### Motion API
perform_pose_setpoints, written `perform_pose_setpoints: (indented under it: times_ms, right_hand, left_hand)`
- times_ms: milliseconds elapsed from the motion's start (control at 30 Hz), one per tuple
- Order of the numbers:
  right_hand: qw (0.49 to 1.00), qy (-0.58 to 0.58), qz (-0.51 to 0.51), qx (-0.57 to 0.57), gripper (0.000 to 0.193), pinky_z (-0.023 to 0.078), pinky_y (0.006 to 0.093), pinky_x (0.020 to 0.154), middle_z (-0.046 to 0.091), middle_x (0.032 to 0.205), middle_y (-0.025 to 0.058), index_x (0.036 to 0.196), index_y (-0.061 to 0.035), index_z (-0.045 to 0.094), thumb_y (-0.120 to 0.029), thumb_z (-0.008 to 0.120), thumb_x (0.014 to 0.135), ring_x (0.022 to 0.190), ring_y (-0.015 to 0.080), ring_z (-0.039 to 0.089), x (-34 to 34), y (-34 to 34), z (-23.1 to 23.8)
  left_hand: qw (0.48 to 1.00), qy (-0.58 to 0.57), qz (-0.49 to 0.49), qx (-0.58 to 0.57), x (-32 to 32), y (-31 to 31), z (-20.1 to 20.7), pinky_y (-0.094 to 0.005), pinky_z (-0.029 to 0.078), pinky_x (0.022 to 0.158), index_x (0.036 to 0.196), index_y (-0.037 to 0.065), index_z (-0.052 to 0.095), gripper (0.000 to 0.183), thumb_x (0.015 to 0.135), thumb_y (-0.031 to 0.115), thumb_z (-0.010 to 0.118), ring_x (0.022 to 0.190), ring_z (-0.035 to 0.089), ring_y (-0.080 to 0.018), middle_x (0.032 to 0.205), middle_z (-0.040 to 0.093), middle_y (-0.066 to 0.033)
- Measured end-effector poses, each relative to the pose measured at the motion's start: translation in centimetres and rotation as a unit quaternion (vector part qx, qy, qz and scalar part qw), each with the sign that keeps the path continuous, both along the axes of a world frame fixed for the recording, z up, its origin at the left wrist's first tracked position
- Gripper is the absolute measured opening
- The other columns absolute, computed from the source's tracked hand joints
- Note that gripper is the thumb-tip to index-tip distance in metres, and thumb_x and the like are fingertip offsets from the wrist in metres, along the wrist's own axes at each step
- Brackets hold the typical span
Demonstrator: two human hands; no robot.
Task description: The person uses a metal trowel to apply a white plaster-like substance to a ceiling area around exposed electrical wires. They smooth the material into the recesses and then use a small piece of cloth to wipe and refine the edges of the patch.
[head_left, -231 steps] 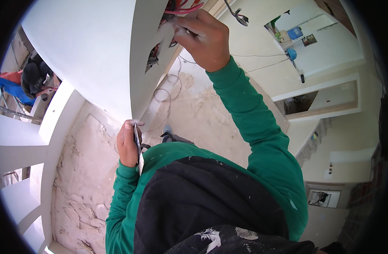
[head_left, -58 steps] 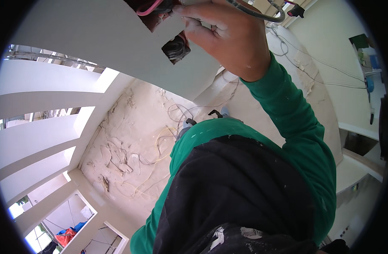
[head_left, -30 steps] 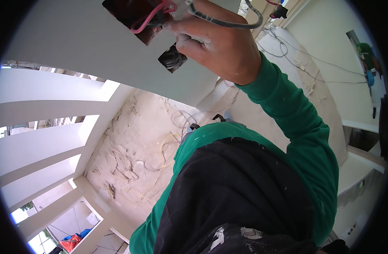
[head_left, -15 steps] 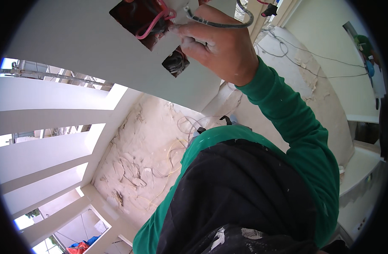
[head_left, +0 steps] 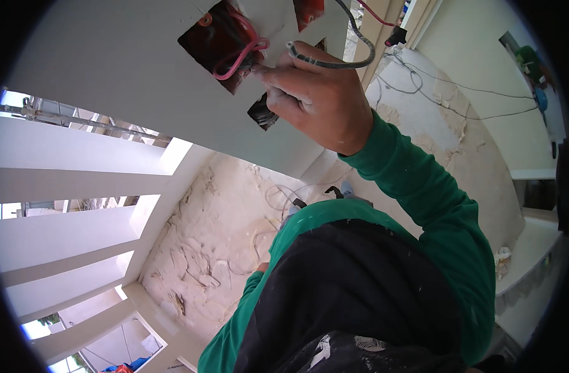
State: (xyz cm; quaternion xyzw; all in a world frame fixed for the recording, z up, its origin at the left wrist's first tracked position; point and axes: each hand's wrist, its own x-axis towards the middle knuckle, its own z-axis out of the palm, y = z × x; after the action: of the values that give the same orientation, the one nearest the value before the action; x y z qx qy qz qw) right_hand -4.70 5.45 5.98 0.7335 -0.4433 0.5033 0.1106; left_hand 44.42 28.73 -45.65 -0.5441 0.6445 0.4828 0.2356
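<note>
My right hand [head_left: 325, 102], dusted white, reaches up to the pale wall panel [head_left: 141, 81]. Its thumb and fingers are pinched together at the lower right corner of a square, reddish-brown recessed box [head_left: 204, 43]; what they grip is too small to make out. A pink wire [head_left: 240, 61] loops out of that box beside the fingertips. Across the back of the hand bends a stiff dark cable [head_left: 334, 64] with a cut end. Below the fingers is a smaller dark opening [head_left: 259, 114]. Only a sliver of my left hand [head_left: 263, 267] shows beside my waist, its fingers hidden.
Another red box [head_left: 308, 13] sits in the panel's upper part. A red wire with a black-taped end [head_left: 395, 36] hangs to the right. Thin cables [head_left: 415, 73] and torn sheeting [head_left: 191, 261] lie across the dusty floor. Window openings line the left side.
The wall boxes and my right hand sit slightly lower in the picture, the hand still pinched at the box corner. A bit of my left hand has come into view by my waist.
</note>
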Motion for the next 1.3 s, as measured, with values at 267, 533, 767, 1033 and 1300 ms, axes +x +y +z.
perform_pose_setpoints:
  times_ms: [267, 533, 767, 1033, 1300]
  right_hand:
    - [0.999, -0.021, -0.001, 0.026, 0.026, 0.052, 0.0383, 0.065, 0.055, 0.086, 0.007, 0.098, -0.0046, 0.071, -0.007, 0.075, 0.072, 0.073, 0.0247, 0.061, -0.2, -0.3, 0.0]
    - [0.999, 0.007, -0.019, 0.04, 0.025, 0.052, 0.0369, 0.065, 0.053, 0.086, 0.0064, 0.097, -0.0067, 0.071, -0.01, 0.076, 0.073, 0.074, 0.0232, 0.061, -1.0, -0.2, -0.3]
    - [1.0, 0.003, -0.008, 0.021, 0.023, 0.052, 0.0379, 0.065, 0.052, 0.086, 0.006, 0.096, -0.0075, 0.071, -0.01, 0.076, 0.073, 0.073, 0.0236, 0.061, -0.9, -0.7, -0.2]
    - [0.999, -0.035, 0.02, 0.018, 0.019, 0.052, 0.0383, 0.065, 0.055, 0.084, 0.0062, 0.093, -0.0058, 0.071, -0.008, 0.074, 0.075, 0.071, 0.0238, 0.062, -0.8, -0.8, -0.3]
    - [0.992, -0.123, 0.038, -0.001, 0.024, 0.054, 0.0299, 0.064, 0.06, 0.088, 0.0074, 0.094, -0.001, 0.07, 0.007, 0.074, 0.071, 0.071, 0.0196, 0.065, -3.0, 1.8, -1.3]
  left_hand:
    - [1.0, 0.003, 0.0, 0.0, -0.4, -0.8, -0.8, -0.0469, 0.049, 0.08, 0.116, 0.008, 0.055, 0.037, 0.098, 0.039, 0.044, 0.087, 0.066, -0.0389, 0.091, 0.067, -0.0223]
    - [1.0, 0.004, -0.007, 0.001, -0.8, -1.2, -0.5, -0.0475, 0.049, 0.08, 0.119, 0.009, 0.053, 0.037, 0.098, 0.039, 0.044, 0.087, 0.065, -0.0398, 0.092, 0.067, -0.023]
    - [1.0, 0.01, -0.01, -0.006, -1.4, -1.6, -0.5, -0.048, 0.049, 0.08, 0.121, 0.01, 0.052, 0.037, 0.098, 0.038, 0.044, 0.088, 0.065, -0.0406, 0.094, 0.067, -0.0236]
    - [1.0, 0.011, -0.018, -0.011, -1.5, -1.7, -0.8, -0.0486, 0.049, 0.08, 0.123, 0.011, 0.05, 0.038, 0.098, 0.038, 0.043, 0.089, 0.065, -0.0414, 0.095, 0.067, -0.0244]
    - [1.0, 0.008, -0.016, -0.015, -1.9, -2.0, -0.3, -0.0492, 0.049, 0.08, 0.126, 0.011, 0.048, 0.038, 0.098, 0.037, 0.043, 0.09, 0.065, -0.0423, 0.096, 0.066, -0.0251]
